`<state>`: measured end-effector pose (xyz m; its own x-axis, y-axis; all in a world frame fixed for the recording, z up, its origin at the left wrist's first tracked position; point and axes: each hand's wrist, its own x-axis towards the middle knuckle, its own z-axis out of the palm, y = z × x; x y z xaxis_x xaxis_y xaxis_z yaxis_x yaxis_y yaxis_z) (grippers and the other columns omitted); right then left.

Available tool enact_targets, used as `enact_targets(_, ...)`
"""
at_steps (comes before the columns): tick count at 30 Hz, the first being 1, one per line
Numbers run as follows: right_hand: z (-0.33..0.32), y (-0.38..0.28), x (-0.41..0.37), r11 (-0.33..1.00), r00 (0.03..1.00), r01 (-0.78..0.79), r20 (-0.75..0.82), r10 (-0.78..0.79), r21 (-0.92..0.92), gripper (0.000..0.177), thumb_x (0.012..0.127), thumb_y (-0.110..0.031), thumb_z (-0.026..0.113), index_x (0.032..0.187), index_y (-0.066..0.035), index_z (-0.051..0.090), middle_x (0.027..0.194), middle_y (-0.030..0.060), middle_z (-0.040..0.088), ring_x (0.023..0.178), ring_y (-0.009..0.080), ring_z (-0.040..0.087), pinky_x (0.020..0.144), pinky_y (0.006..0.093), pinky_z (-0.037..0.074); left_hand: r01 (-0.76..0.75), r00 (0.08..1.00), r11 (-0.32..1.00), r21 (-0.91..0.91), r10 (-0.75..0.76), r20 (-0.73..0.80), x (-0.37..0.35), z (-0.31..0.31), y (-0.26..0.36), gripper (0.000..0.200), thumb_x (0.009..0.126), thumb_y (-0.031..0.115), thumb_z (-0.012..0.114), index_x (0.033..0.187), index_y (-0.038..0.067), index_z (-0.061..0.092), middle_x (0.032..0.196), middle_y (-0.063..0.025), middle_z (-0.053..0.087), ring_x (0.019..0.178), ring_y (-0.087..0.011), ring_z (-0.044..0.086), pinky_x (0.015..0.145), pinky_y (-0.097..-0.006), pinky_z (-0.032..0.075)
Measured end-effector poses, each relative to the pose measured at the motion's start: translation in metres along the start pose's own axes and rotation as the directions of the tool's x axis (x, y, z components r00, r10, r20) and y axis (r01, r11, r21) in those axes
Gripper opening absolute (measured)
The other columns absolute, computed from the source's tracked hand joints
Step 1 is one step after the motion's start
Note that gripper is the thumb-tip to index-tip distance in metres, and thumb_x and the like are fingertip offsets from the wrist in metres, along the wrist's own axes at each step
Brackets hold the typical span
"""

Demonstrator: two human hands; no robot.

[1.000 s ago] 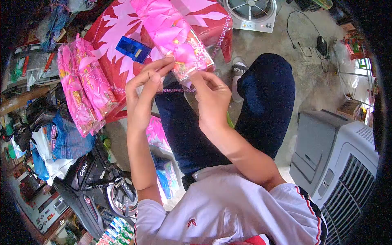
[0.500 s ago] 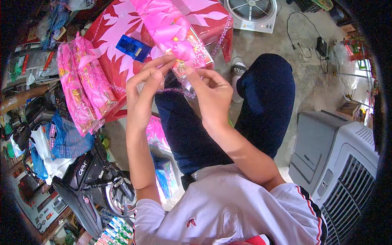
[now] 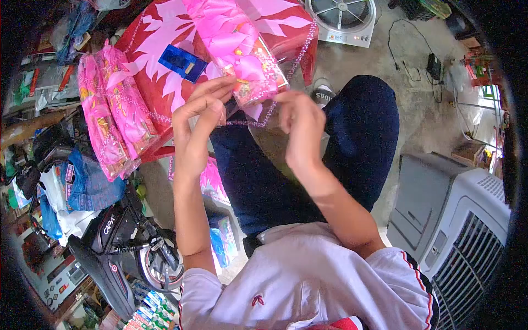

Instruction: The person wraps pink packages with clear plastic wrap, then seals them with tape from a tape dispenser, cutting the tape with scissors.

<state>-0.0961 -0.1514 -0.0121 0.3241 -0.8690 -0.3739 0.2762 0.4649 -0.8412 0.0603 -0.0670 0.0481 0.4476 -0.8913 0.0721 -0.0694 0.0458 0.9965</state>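
A long package in pink ribbon-like wrap and clear film (image 3: pixel 247 60) lies on the red table, its near end at the table's edge. My left hand (image 3: pixel 199 113) is at the left of that end, thumb and fingers drawn together. What they pinch is too small to make out. Just right of the same end is my right hand (image 3: pixel 301 124), fingers curled and smeared by motion. A flat blue case with a small pale patch (image 3: pixel 183 63) lies left of the package. Two similar pink packages (image 3: pixel 113 110) rest side by side at the table's left edge.
The red table (image 3: pixel 148 49) has a pink leaf pattern and a beaded edge. A white fan (image 3: pixel 345 37) stands beyond it. A grey air cooler (image 3: pixel 434 203) is at the right, a parked motorbike (image 3: pixel 113 247) at the left. A cable with an adapter (image 3: pixel 434 65) lies on the floor.
My right hand has moved from the package's end to the right and slightly down, away from my left hand. My left hand stays nearly in place.
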Motion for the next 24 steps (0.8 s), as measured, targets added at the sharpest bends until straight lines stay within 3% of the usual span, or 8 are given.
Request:
enact_targets(1,-0.005,-0.001,0.006,0.998,0.999,0.052,-0.014,-0.052,-0.026,0.034,0.100,-0.029,0.052,0.096,-0.003,0.073,0.069,-0.0047,0.052,0.055,0.0074,0.041,0.052,0.0229,0.029,0.001,1.000,1.000,-0.015,-0.001,-0.001,-0.001,0.000,-0.001,0.041,0.099,0.024,0.058,0.070,-0.004,0.058,0.134,-0.0261,0.060,0.129,-0.0364,0.058,0.113,-0.0494,0.041)
enact_targets(4,-0.006,-0.022,0.036,0.994,0.995,0.039,-0.091,-0.048,-0.104,0.048,0.097,-0.044,0.055,0.119,-0.002,0.065,0.103,0.0065,0.066,0.085,0.0144,0.060,0.072,0.0298,0.044,-0.008,0.999,1.000,-0.016,0.008,0.054,-0.002,-0.007,-0.004,0.048,0.101,0.033,0.055,0.115,-0.010,0.069,0.140,-0.0286,0.056,0.132,-0.0392,0.055,0.114,-0.0495,0.040)
enact_targets(5,-0.006,-0.029,0.048,0.992,0.996,0.058,-0.060,-0.065,-0.116,0.056,0.096,-0.050,0.057,0.124,-0.002,0.063,0.110,0.0084,0.067,0.092,0.0165,0.063,0.078,0.0321,0.047,-0.004,0.998,1.000,-0.007,0.004,0.061,-0.002,-0.008,-0.005,0.046,0.101,0.033,0.055,0.112,-0.009,0.070,0.140,-0.0287,0.056,0.132,-0.0394,0.055,0.114,-0.0498,0.040)
enact_targets(8,-0.002,-0.052,0.076,0.924,0.884,-0.261,0.316,0.345,-0.280,0.071,0.091,-0.060,0.063,0.131,-0.001,0.059,0.122,0.0107,0.067,0.099,0.0201,0.066,0.087,0.0363,0.050,0.000,0.998,1.000,-0.008,0.001,0.056,-0.002,-0.007,-0.005,0.039,0.100,0.031,0.056,0.094,-0.007,0.066,0.140,-0.0284,0.056,0.133,-0.0392,0.054,0.114,-0.0497,0.039)
enact_targets(10,0.001,-0.054,0.082,0.905,0.870,-0.215,0.350,0.348,-0.367,0.070,0.087,-0.063,0.065,0.123,-0.002,0.065,0.114,0.0096,0.069,0.096,0.0199,0.067,0.083,0.0348,0.053,0.001,1.000,0.999,-0.042,0.000,0.017,-0.001,0.000,-0.002,0.041,0.099,0.027,0.058,0.071,-0.003,0.057,0.138,-0.0273,0.058,0.132,-0.0381,0.055,0.113,-0.0484,0.039)
enact_targets(15,-0.002,-0.056,0.077,0.857,0.810,-0.184,0.419,0.410,-0.482,0.074,0.085,-0.064,0.068,0.123,0.000,0.066,0.117,0.0121,0.070,0.100,0.0226,0.068,0.083,0.0355,0.056,-0.017,1.000,0.999,-0.028,0.018,0.006,-0.004,0.001,-0.004,0.040,0.098,0.028,0.059,0.071,-0.002,0.057,0.137,-0.0274,0.058,0.131,-0.0383,0.056,0.115,-0.0497,0.038)
enact_targets(18,-0.006,-0.056,0.072,0.877,0.770,-0.273,0.457,0.445,-0.395,0.073,0.086,-0.059,0.072,0.126,0.001,0.065,0.116,0.0118,0.070,0.100,0.0230,0.068,0.082,0.0366,0.057,-0.057,0.998,0.998,-0.013,0.058,0.016,-0.004,0.000,-0.008,0.040,0.097,0.029,0.060,0.072,-0.001,0.057,0.137,-0.0277,0.058,0.130,-0.0384,0.057,0.115,-0.0509,0.038)
enact_targets(24,-0.010,-0.049,0.076,0.891,0.772,-0.201,0.495,0.400,-0.407,0.066,0.086,-0.051,0.077,0.123,0.003,0.066,0.110,0.0123,0.070,0.095,0.0209,0.068,0.078,0.0344,0.058,-0.119,0.992,0.993,-0.015,0.118,-0.041,-0.008,-0.001,-0.019,0.036,0.096,0.028,0.061,0.074,-0.001,0.058,0.132,-0.0275,0.060,0.126,-0.0378,0.059,0.111,-0.0518,0.042)
